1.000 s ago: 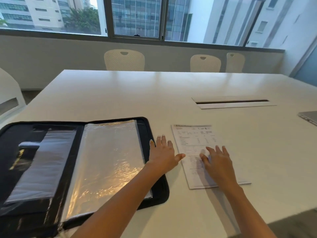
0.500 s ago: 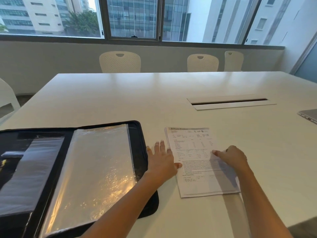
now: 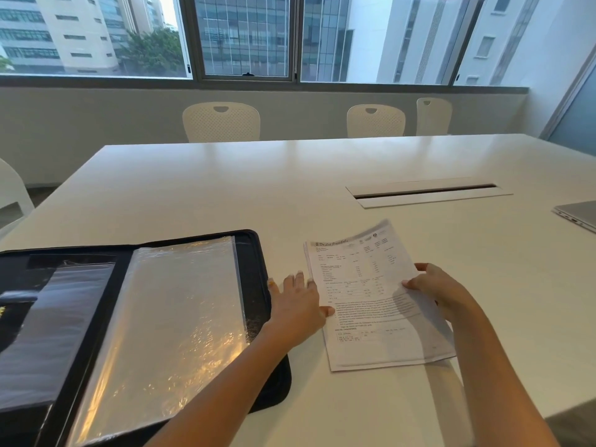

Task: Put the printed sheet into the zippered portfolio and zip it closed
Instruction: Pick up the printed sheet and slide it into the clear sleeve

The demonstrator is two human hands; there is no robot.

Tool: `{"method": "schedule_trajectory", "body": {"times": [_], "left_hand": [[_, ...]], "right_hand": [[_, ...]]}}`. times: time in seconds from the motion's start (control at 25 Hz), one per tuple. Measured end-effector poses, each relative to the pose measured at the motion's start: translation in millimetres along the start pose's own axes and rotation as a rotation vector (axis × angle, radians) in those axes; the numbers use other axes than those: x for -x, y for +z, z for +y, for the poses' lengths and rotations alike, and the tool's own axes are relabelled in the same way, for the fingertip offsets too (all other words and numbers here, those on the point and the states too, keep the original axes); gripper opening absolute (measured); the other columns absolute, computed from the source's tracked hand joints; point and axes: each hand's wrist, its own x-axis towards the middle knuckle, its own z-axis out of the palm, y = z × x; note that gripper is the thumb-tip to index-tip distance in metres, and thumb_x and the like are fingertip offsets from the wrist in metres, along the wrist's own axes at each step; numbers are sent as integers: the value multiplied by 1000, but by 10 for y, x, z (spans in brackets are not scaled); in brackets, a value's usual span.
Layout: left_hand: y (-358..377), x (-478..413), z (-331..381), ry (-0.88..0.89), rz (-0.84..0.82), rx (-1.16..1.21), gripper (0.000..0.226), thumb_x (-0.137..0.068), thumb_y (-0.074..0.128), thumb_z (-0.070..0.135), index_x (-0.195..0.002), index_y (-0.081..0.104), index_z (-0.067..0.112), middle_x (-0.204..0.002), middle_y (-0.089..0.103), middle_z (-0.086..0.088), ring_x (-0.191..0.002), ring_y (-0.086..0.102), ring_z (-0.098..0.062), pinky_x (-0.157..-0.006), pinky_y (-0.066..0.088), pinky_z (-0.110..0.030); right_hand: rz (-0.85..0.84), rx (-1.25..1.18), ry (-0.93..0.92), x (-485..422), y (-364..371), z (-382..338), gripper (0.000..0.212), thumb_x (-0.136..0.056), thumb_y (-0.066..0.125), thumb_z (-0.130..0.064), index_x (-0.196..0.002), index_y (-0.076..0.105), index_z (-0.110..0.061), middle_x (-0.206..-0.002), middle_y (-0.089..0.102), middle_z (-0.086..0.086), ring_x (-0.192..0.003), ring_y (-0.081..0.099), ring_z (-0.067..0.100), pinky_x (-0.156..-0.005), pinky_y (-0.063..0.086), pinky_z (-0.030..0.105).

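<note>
A black zippered portfolio [image 3: 258, 279] lies open on the white table [image 3: 225, 188] at the left, with clear plastic sleeves [image 3: 174, 317] showing inside. Just right of it is the printed sheet [image 3: 364, 295]. My right hand [image 3: 438, 288] grips the sheet's right edge and has its far right corner raised off the table. My left hand [image 3: 300, 304] rests flat, fingers spread, between the portfolio's right rim and the sheet's left edge, with its thumb on the sheet.
A cable slot [image 3: 425, 191] is set into the table beyond the sheet. A laptop's corner [image 3: 577, 214] shows at the right edge. White chairs [image 3: 222, 122] stand along the far side under the windows.
My right hand has gone from lying flat on the sheet to gripping its right edge and lifting that side. My left hand stays in place. The camera has tilted.
</note>
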Motion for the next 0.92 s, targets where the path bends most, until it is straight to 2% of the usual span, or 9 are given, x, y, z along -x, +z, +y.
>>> {"method": "schedule_trajectory", "body": {"times": [0.08,0.16,0.28,0.36,0.44,0.6,0.68,0.8,0.92], "left_hand": [[-10,5,-19,8,30,23,71,-93,40,61,-147,30,17,-156,24,-11,-143,20,-31,-111,7,-66],[6,-45,-52,19,137,114,68,-90,36,67,-138,37,20,-141,47,-5,-128,42,-27,-107,29,-61],[-72,-128,-58,47,240,677,56,-89,40,66,-131,36,29,-122,60,8,-109,60,-17,-88,53,-48],[-218,-190,-14,37,241,1114,44,-96,46,49,-132,40,24,-121,62,5,-109,63,-18,-82,58,-37],[-424,-218,37,44,287,1335,30,-102,43,32,-125,50,14,-114,66,-3,-105,66,-21,-74,58,-26],[-771,-211,196,213,484,1430,19,-104,37,21,-108,52,9,-105,66,-13,-92,69,-25,-73,59,-32],[-875,-230,229,319,541,1439,16,-104,36,19,-106,49,10,-106,65,-14,-92,68,-26,-73,58,-31],[-830,-246,206,378,539,1469,16,-102,43,22,-108,51,10,-108,65,-12,-94,68,-27,-77,58,-38],[-611,-244,183,329,482,1437,25,-95,49,30,-115,55,16,-110,67,-7,-98,67,-28,-80,59,-44]], "right_hand": [[-29,-96,-89,102,-9,20,31,-85,63,-3,-116,61,-4,-101,72,17,-87,68,36,-76,54,41],[-67,-233,-163,227,-31,13,27,-83,67,-5,-110,67,-7,-95,76,13,-83,71,36,-74,56,42],[-161,-393,-260,321,-56,-21,33,-83,66,-9,-116,65,-11,-104,74,12,-89,71,36,-76,57,46],[-184,-460,-319,373,-63,-58,35,-83,65,-12,-118,63,-13,-109,72,11,-91,70,33,-72,58,44],[-166,-522,-402,420,-71,-104,34,-86,64,-13,-119,62,-14,-113,71,10,-97,69,31,-72,59,41],[-85,-597,-548,462,-90,-277,33,-89,62,-13,-121,57,-9,-117,69,9,-103,67,27,-75,59,34],[-53,-619,-605,453,-96,-372,33,-87,63,-14,-119,57,-12,-117,68,8,-104,67,28,-81,58,38],[-75,-662,-639,403,-86,-395,35,-85,63,-9,-120,60,-14,-118,68,8,-106,65,29,-85,56,41],[-113,-632,-612,331,-23,-251,42,-85,62,-5,-126,58,-12,-124,66,9,-110,63,30,-88,53,46]]}}
